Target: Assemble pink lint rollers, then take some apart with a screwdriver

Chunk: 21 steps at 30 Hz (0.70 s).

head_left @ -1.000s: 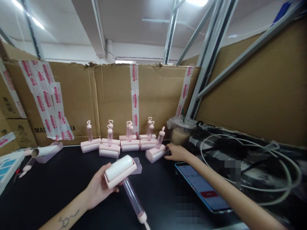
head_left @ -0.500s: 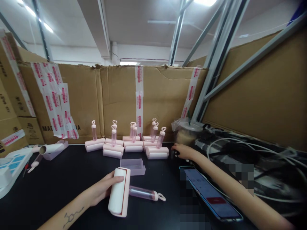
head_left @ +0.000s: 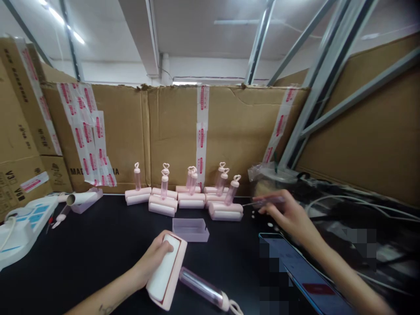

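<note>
My left hand (head_left: pixel 157 258) is closed round the head of a pink lint roller (head_left: pixel 166 271), thumb on its white roll. The roller's clear handle (head_left: pixel 201 284) points toward the lower right, ending in a pink loop. At the right, my right hand (head_left: pixel 285 212) pinches a slim screwdriver (head_left: pixel 254 203), its thin shaft pointing left; motion blurs it. Just beyond the left hand lies a translucent lilac cover (head_left: pixel 190 236). Behind it stand several assembled lint rollers (head_left: pixel 192 200), handles upright.
A phone (head_left: pixel 295 267) lies beneath my right forearm. Behind the right hand are a plastic-lidded cup (head_left: pixel 274 177) and tangled cables (head_left: pixel 348 201). A white power strip (head_left: pixel 29 225), loose roller parts (head_left: pixel 83 201) and small white bits (head_left: pixel 270 225) lie about. Cardboard (head_left: pixel 173 131) walls the back.
My right hand has lifted from the table by the cup, bringing up the screwdriver. The lint roller in my left hand has tilted, its handle swinging downward. The whole view has shifted slightly.
</note>
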Available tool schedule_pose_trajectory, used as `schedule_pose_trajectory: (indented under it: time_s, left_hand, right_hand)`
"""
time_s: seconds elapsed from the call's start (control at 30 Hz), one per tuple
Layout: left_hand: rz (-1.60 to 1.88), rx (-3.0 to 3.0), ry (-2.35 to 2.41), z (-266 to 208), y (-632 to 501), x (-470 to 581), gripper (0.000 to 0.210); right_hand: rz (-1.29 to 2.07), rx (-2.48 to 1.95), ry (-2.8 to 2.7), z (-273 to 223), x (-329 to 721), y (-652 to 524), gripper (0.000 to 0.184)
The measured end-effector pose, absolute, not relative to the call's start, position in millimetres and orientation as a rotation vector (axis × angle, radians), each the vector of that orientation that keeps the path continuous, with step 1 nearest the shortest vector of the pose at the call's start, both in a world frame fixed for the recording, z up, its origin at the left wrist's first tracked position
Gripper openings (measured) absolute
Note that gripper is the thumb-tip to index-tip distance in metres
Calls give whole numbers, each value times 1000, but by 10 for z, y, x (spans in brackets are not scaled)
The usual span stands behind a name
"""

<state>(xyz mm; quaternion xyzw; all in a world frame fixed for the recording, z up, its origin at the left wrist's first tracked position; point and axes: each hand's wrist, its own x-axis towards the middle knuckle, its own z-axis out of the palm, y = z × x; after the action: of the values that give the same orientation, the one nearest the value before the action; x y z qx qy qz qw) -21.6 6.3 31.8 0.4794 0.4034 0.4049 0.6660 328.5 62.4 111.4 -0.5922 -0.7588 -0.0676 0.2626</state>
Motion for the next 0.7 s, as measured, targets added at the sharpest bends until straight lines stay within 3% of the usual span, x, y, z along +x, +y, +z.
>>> schedule_pose_trajectory:
  time_s: [0.1, 0.23, 0.47, 0.7]
  left_hand:
    - [904, 1057, 931, 277, 60, -177, 28]
    - [989, 1124, 1004, 299, 91, -169, 40]
    - [985, 1104, 1006, 298, 135, -188, 40]
    - [1031, 1107, 1028, 324, 138, -212, 36]
  right_hand:
    - [486, -1050, -1567, 1162, 2623, 277, 4]
    - [1003, -687, -1621, 1039, 1864, 68, 10]
    - [906, -600, -1658, 734, 1801, 54, 11]
    - [705, -616, -1991, 831, 1746, -26, 6]
